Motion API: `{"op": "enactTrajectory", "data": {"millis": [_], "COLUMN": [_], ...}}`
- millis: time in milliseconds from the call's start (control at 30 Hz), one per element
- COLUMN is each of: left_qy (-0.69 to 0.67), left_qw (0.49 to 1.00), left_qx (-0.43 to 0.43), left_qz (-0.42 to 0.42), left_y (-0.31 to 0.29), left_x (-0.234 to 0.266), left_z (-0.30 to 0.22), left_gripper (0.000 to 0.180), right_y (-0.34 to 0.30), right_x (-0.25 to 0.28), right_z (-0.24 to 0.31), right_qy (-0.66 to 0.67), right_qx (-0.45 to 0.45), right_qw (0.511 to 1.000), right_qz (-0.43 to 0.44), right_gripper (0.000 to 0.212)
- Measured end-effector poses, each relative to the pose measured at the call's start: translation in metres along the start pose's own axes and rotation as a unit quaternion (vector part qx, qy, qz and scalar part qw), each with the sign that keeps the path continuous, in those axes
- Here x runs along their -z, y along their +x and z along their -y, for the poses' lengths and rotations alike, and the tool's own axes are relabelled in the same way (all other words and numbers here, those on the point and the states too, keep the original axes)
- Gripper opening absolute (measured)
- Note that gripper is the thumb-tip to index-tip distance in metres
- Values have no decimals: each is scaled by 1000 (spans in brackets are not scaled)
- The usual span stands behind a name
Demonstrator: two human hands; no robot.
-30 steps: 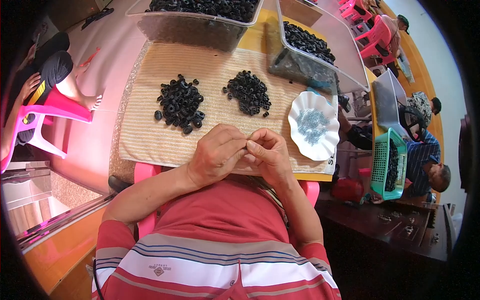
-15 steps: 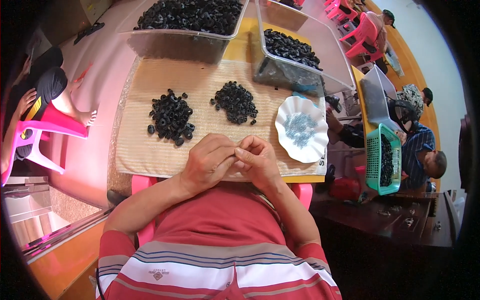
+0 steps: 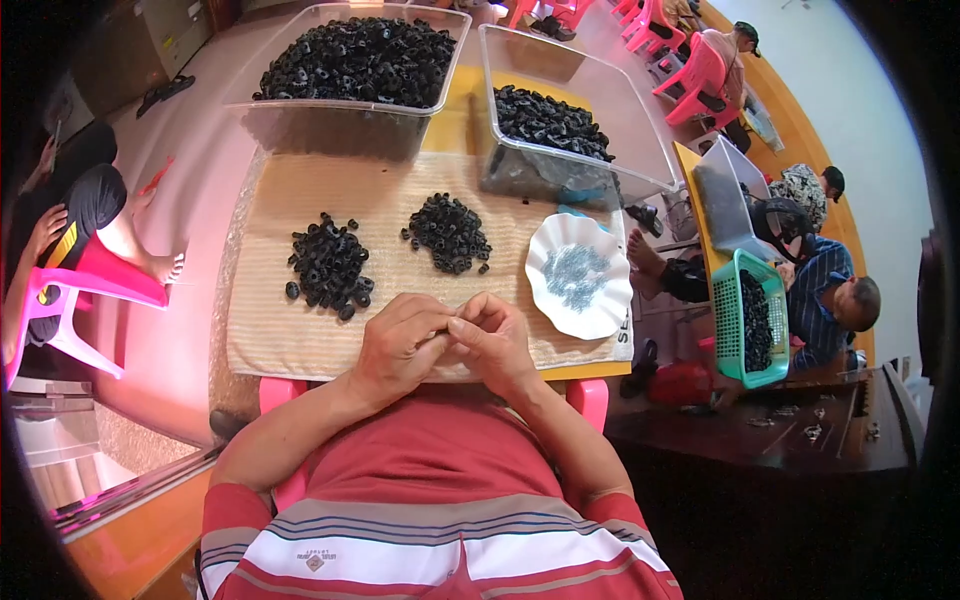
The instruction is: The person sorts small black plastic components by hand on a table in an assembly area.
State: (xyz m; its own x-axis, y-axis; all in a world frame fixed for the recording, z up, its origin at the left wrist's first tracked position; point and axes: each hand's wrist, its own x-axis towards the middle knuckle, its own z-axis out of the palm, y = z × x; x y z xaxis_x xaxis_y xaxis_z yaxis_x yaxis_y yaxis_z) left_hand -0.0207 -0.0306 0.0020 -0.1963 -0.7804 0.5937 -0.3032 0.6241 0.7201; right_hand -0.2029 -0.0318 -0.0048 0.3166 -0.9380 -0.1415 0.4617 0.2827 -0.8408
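Fingertip to fingertip, my left hand [image 3: 402, 345] and my right hand [image 3: 497, 342] meet over the near edge of the towel-covered table [image 3: 270, 335]. Both are closed in a pinch; whatever sits between the fingers is too small and covered to name. Just beyond my left hand lies a pile of small black ring-like parts [image 3: 330, 262]. A second pile of small black parts [image 3: 447, 234] is farther off, near the middle. To the right of my right hand rests a white scalloped dish [image 3: 543, 235] holding many small, thin, silvery pieces [image 3: 576, 277].
Two clear plastic bins stand at the table's far side, the left bin [image 3: 340, 125] heaped with black parts, the right bin [image 3: 545, 160] partly filled. A seated person [image 3: 95, 200] is at left. At right, another person [image 3: 830, 300] sits by a green basket [image 3: 741, 340] of black parts.
The whole view has shifted, so the table and its things appear lower and slightly more to the left. My hands stay pinched together in nearly the same pose.
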Motion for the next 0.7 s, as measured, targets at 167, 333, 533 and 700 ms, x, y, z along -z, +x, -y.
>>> {"op": "enactTrajectory", "data": {"millis": [167, 333, 533, 700], "left_qy": [-15, -32, -69, -100], "left_qw": [999, 996, 991, 985], "left_qx": [40, 81, 117, 143], "left_qz": [3, 14, -6, -17], "left_y": [0, -2, -1, 9], "left_x": [3, 6, 6, 9], "left_z": [0, 0, -3, -12], "left_gripper": [20, 21, 21, 21], "right_y": [3, -1, 0, 3], "right_x": [8, -6, 1, -3], "right_z": [-8, -6, -8, -2], "right_qy": [-57, -128, -227, -84], "right_qx": [-7, 27, 90, 21], "right_qw": [998, 991, 970, 995], "right_qz": [6, -19, -20, -41], "right_gripper": [13, 22, 20, 22]}}
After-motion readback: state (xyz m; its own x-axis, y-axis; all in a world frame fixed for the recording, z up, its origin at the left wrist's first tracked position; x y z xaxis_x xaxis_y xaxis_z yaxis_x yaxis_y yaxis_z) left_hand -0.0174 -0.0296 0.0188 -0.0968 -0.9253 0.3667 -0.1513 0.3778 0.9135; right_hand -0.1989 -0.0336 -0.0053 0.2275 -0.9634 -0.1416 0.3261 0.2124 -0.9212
